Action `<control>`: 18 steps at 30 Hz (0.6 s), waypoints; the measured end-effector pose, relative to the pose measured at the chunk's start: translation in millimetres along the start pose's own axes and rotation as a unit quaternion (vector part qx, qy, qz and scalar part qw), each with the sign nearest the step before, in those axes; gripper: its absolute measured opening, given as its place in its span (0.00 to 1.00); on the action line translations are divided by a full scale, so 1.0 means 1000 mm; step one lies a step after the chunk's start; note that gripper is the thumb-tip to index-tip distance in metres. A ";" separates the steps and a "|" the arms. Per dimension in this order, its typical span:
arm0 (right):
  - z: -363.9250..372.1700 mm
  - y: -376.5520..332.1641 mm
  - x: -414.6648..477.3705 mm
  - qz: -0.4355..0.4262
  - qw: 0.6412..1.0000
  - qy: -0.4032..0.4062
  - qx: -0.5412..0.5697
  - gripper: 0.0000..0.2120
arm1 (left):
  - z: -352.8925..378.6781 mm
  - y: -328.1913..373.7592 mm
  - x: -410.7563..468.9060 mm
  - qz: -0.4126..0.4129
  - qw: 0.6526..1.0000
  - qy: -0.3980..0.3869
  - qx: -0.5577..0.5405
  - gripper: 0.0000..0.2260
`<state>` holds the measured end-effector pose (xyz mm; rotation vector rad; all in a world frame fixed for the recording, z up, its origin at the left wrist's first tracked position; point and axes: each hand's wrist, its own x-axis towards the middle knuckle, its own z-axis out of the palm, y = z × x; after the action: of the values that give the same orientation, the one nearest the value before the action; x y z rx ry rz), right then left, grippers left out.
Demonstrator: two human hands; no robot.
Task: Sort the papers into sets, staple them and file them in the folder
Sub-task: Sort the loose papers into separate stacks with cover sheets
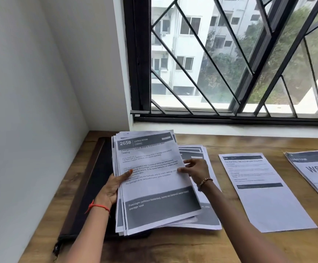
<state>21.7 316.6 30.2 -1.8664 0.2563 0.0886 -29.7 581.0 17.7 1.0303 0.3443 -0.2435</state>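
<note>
My left hand (114,184) grips the left edge of a thick stack of printed papers (154,179), thumb on the top sheet headed "2658 LIVING ROOM". My right hand (195,170) pinches the right edge of that top sheet. The stack is held tilted above a dark folder (95,177) lying on the wooden desk (192,247). Under the stack's right side lies a second pile of papers (207,219). Further right lie a single printed sheet (262,192) and a pile topped by a "WS 17" page (315,169).
A white wall stands close on the left and a barred window (230,59) with a sill runs along the desk's far edge. A zip pull (56,250) of the folder hangs near the desk's front left corner.
</note>
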 end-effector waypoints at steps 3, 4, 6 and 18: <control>-0.007 0.004 0.002 -0.004 1.000 -0.006 -0.004 0.12 | 0.001 0.000 0.001 0.004 1.000 -0.003 -0.003 0.49; -0.010 0.005 0.002 -0.008 1.000 -0.013 -0.012 0.10 | 0.000 0.000 0.001 0.003 1.000 -0.007 -0.008 0.49; -0.017 0.008 0.002 -0.004 1.000 0.003 -0.020 0.07 | -0.002 0.001 0.001 -0.004 1.000 -0.018 -0.014 0.48; -0.065 0.051 -0.006 0.115 0.920 0.306 -0.217 0.13 | -0.024 0.011 0.001 0.018 1.000 -0.003 -0.018 0.45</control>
<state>0.2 240.7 3.7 -2.2591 0.9546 -0.3092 -29.2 606.9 14.9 0.9994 0.3238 -0.2081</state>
